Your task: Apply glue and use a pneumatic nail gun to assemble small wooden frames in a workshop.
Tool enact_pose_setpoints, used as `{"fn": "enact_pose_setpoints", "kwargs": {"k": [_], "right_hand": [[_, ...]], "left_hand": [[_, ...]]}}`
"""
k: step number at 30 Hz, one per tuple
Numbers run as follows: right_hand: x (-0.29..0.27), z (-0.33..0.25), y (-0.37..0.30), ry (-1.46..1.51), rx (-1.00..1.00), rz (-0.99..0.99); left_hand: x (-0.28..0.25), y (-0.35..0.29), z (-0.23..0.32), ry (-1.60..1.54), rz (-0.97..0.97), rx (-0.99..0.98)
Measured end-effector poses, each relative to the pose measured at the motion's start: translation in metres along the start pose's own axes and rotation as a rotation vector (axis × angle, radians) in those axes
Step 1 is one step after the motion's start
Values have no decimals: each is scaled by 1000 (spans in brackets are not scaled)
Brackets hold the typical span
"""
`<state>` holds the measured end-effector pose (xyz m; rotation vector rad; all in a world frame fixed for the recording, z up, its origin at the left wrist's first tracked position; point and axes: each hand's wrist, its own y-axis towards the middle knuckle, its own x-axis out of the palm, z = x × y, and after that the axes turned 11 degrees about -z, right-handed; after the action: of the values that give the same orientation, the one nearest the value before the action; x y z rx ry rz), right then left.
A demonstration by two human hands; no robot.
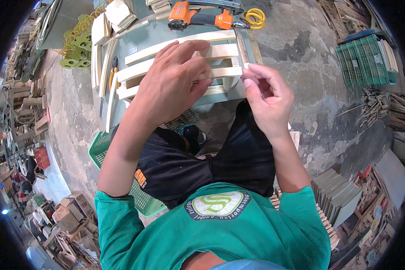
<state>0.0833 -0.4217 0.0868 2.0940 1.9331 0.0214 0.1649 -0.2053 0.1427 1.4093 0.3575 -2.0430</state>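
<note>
A pale wooden frame of several parallel slats lies on the worktable in front of me. My left hand reaches over its middle, fingers bent around a slat and thumb on the near side. At the right end of that slat, my right hand has its index finger and thumb closing on the tip, other fingers curled in. Below the slats, a pale crosspiece shows near the right end. My left hand covers the middle of the frame.
An orange and black nail gun with a coiled yellow hose lies beyond the frame. Orange-handled pliers and loose wood strips are at the left. Green plastic crates stand far right; a green basket is beside my leg.
</note>
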Motion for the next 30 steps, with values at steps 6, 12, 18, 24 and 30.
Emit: {"fn": "enact_pose_setpoints", "kwargs": {"k": [6, 12, 18, 24, 30], "right_hand": [[6, 6, -7, 208, 23, 26], [4, 6, -8, 212, 63, 22], [6, 6, -7, 286, 59, 33], [-14, 25, 50, 250, -5, 43], [16, 84, 173, -361, -69, -254]], "left_hand": [[-1, 1, 0, 4, -6, 3], [0, 1, 0, 4, 2, 3], [0, 1, 1, 5, 4, 5], [0, -1, 0, -4, 14, 12], [-3, -1, 1, -34, -10, -2]]}}
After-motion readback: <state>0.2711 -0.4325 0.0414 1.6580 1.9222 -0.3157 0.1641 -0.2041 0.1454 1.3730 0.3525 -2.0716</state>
